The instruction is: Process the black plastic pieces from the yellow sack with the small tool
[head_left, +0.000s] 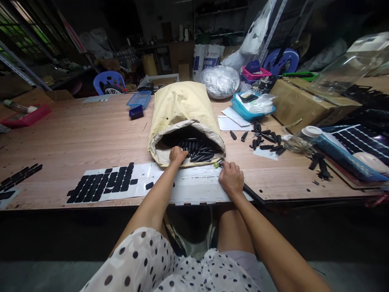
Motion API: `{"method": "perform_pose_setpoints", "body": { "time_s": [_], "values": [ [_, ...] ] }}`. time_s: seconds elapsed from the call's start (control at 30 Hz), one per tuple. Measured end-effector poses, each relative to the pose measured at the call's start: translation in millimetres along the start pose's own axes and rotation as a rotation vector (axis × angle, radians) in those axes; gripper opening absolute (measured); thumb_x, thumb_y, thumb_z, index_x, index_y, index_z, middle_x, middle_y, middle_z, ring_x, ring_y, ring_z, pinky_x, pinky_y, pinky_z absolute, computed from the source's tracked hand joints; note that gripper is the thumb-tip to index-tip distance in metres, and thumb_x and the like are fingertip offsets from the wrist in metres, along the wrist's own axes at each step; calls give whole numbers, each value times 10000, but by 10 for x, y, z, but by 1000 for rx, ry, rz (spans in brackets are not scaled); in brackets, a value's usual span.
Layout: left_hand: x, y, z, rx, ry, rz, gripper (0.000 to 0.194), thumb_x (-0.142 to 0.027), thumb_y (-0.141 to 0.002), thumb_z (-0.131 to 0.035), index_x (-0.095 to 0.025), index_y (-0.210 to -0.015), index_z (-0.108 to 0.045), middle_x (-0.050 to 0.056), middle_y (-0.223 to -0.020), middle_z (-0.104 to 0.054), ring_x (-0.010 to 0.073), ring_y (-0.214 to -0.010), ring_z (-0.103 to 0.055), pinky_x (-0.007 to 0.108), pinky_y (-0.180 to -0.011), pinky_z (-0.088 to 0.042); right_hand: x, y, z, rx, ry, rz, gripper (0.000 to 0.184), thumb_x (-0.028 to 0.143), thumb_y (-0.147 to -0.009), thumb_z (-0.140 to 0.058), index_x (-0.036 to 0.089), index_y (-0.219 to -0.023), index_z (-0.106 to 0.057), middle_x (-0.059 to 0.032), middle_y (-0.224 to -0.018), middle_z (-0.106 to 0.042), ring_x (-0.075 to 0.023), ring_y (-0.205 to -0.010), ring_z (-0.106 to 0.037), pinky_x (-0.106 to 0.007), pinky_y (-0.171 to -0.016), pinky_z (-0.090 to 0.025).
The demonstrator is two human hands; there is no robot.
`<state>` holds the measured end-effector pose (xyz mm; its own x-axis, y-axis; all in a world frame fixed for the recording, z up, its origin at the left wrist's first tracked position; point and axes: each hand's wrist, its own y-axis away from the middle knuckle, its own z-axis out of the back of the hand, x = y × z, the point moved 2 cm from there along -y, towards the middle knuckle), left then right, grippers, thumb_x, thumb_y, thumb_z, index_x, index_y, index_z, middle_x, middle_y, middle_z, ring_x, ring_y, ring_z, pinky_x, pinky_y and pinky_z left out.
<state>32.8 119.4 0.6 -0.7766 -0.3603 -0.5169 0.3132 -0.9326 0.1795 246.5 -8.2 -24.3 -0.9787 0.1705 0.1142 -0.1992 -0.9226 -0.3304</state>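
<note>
A cream woven sack (184,101) lies on the table with its mouth towards me, and many slim black plastic pieces (199,152) show inside. My left hand (178,155) is at the lower lip of the mouth, its fingers curled closed against the nearest pieces. Whatever is between those fingers is hidden. To the right of the mouth, my right hand (231,178) is wrapped round a black-handled tool (254,194). The handle sticks out towards the table's front edge; a small yellow-green end shows by the sack's corner. A white sheet (197,184) lies under both forearms.
Rows of flat black pieces (101,184) lie left on white sheets. Loose black pieces (267,140) are scattered right, near a turquoise basket (243,111) and a cardboard box (304,101). Blue trays (139,99) stand behind left; a clear jar (304,138) lies at right.
</note>
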Motion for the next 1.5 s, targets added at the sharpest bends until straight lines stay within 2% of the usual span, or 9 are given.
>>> {"method": "perform_pose_setpoints", "body": {
  "time_s": [0.07, 0.13, 0.27, 0.33, 0.47, 0.6, 0.87, 1.27, 1.5],
  "values": [
    [43, 32, 26, -15, 20, -4, 170, -323, -673, -768, -181, -672, -674, 141, -995, -696, 311, -999, -658, 367, -779, -490, -2, -2, 6, 8, 1, 0, 277, 200, -885, -476, 185, -1113, -633, -104, -920, -578, -231, -862, -487, -319, -664, -299],
    [90, 84, 87, -89, 65, -62, 158, -309, -668, -767, -188, -667, -667, 125, -1035, -662, 310, -1059, -624, 375, -838, -492, -5, -6, 14, 16, 1, 2, 281, 203, -890, -473, 183, -1123, -629, -106, -928, -577, -232, -864, -488, -317, -664, -295],
    [177, 313, 228, -252, 233, -301, 100, -286, -710, -733, -211, -744, -676, 64, -1002, -633, 253, -1062, -585, 365, -935, -469, -6, -12, 28, 24, -2, 6, 279, 205, -899, -471, 180, -1129, -626, -107, -939, -578, -235, -873, -493, -314, -663, -286],
    [220, 488, 243, -175, 331, -395, 127, -320, -762, -700, -209, -821, -682, 35, -930, -643, 200, -919, -599, 324, -855, -485, -5, -14, 30, 23, -4, 5, 275, 200, -902, -464, 180, -1121, -629, -108, -942, -582, -236, -877, -496, -316, -660, -281],
    [320, 854, 147, 115, 425, -451, 193, -344, -793, -672, -191, -908, -694, -11, -785, -650, 139, -714, -568, 258, -695, -469, -8, -19, 22, 13, -3, 2, 271, 199, -904, -462, 182, -1117, -630, -109, -947, -581, -239, -883, -493, -319, -657, -272],
    [433, 1061, 21, 187, 357, -483, 167, -286, -765, -698, -199, -904, -727, -4, -820, -677, 152, -746, -575, 277, -730, -485, -12, -25, 16, 12, -5, 0, 288, 208, -908, -459, 181, -1139, -628, -112, -952, -579, -245, -896, -492, -323, -663, -270],
    [513, 1121, -171, 145, 187, -577, 186, -222, -785, -704, -237, -962, -761, 31, -905, -645, 230, -988, -556, 377, -924, -471, -22, -28, 14, 23, 0, -1, 298, 212, -907, -456, 179, -1147, -629, -114, -960, -575, -246, -899, -487, -325, -681, -285],
    [485, 1169, -195, 93, 131, -583, 288, -209, -751, -729, -233, -1038, -732, 26, -916, -632, 233, -965, -544, 367, -915, -465, -51, -34, 0, 14, -11, -1, 303, 216, -913, -458, 176, -1161, -628, -120, -973, -576, -249, -912, -488, -326, -684, -287],
    [460, 1148, -193, 126, 137, -579, 146, -273, -792, -732, -257, -934, -760, 28, -907, -630, 237, -986, -545, 366, -898, -471, -102, -60, -23, -8, -93, -9, 301, 196, -880, -485, 181, -1131, -650, -117, -965, -588, -251, -919, -492, -327, -705, -316]
  ]
}}
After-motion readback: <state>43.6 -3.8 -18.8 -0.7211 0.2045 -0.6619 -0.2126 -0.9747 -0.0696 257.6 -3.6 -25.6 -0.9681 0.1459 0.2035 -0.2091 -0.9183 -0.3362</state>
